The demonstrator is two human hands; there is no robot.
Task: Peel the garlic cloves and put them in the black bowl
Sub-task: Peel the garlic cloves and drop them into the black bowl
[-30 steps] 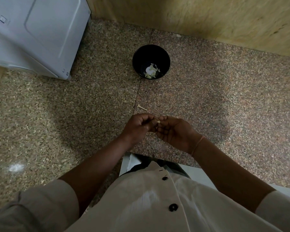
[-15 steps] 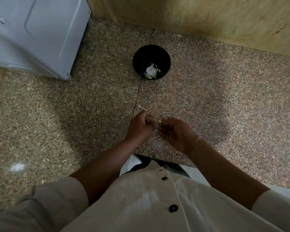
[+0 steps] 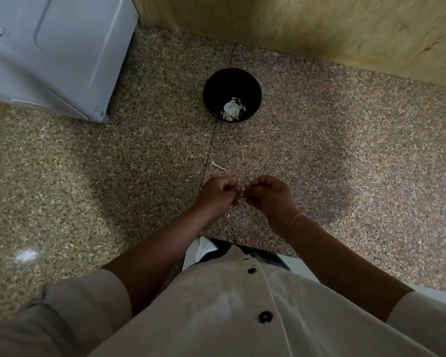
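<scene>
Speckled granite counter (image 3: pixel 88 189) fills the frame. A white appliance (image 3: pixel 49 52) sits upper left. Wood-grain wall panel (image 3: pixel 319 27) runs along the top.

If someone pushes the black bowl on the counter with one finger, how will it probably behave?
The black bowl would probably slide rather than tip: it sits upright on a polished stone counter that looks smooth. It is likely light, since it holds only a few garlic pieces. Its material, so its fragility, cannot be told.

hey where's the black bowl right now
In the head view, the black bowl sits on the speckled stone counter, up and centre near the wooden wall, right of the white appliance and well beyond both hands.
</scene>
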